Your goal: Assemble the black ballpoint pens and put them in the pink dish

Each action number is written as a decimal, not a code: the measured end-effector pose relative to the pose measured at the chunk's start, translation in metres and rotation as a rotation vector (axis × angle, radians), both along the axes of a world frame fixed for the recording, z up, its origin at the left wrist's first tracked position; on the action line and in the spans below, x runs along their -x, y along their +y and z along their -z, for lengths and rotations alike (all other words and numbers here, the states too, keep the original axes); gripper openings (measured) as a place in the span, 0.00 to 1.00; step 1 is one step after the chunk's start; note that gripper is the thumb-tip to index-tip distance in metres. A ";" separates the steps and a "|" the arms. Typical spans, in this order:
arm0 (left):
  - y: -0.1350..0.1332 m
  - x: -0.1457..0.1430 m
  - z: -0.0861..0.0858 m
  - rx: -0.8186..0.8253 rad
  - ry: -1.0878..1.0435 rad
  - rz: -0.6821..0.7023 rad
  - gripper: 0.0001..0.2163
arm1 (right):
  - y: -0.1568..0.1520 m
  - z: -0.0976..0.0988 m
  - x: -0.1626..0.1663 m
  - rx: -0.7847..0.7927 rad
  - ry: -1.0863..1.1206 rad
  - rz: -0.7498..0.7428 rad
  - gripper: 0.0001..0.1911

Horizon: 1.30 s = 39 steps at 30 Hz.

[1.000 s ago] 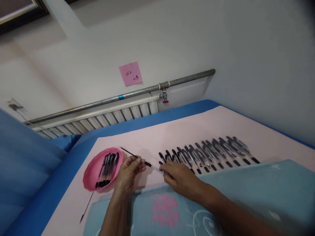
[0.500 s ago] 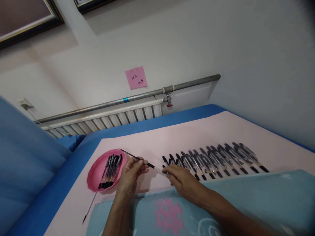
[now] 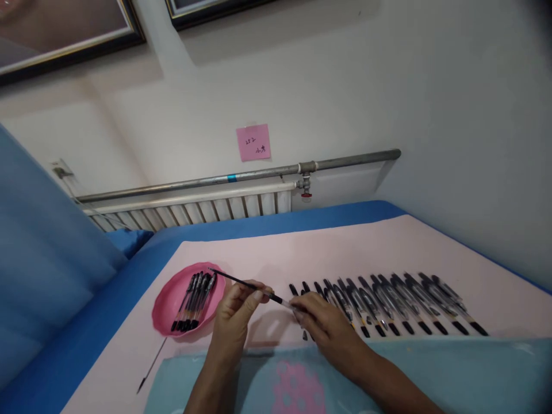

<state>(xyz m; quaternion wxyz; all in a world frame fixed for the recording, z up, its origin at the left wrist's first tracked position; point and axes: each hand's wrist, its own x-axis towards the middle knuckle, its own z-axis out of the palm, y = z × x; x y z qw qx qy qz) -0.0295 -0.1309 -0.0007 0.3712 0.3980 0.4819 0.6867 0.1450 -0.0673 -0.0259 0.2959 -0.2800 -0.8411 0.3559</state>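
Pen (image 3: 276, 297), slim and tilted, mostly black with a translucent section.

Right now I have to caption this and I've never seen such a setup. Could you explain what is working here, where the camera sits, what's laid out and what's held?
There is no machine: these are a person's bare left hand and right hand, seen by a camera worn on that person's head, looking forward and down. On the pink surface, a scalloped pink bowl holds several dark pens. To the right lies a row of black-and-clear pens or pen parts, and a thin rod lies near the bowl. Both hands hold one slim pen piece, its thin dark end pointing toward the bowl.
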 end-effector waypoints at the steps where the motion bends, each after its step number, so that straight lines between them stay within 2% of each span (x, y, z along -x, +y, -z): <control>1: -0.002 -0.001 -0.001 -0.012 -0.002 0.011 0.08 | 0.000 -0.001 0.000 -0.004 0.003 0.000 0.10; 9: -0.009 -0.002 -0.009 -0.041 -0.020 0.066 0.06 | -0.002 -0.003 0.001 -0.020 0.024 -0.011 0.10; 15: -0.009 -0.002 -0.007 -0.047 -0.031 0.061 0.06 | -0.002 -0.004 0.000 -0.024 0.017 -0.012 0.10; 28: -0.012 -0.002 -0.017 -0.058 0.118 0.042 0.07 | -0.002 -0.003 0.000 0.011 -0.024 -0.028 0.10; 34: -0.011 0.002 -0.009 0.043 0.249 0.095 0.08 | -0.002 -0.006 0.000 -0.027 -0.030 -0.023 0.11; 39: -0.010 0.003 -0.009 0.109 0.132 0.096 0.14 | -0.001 -0.009 -0.002 -0.015 0.003 0.032 0.10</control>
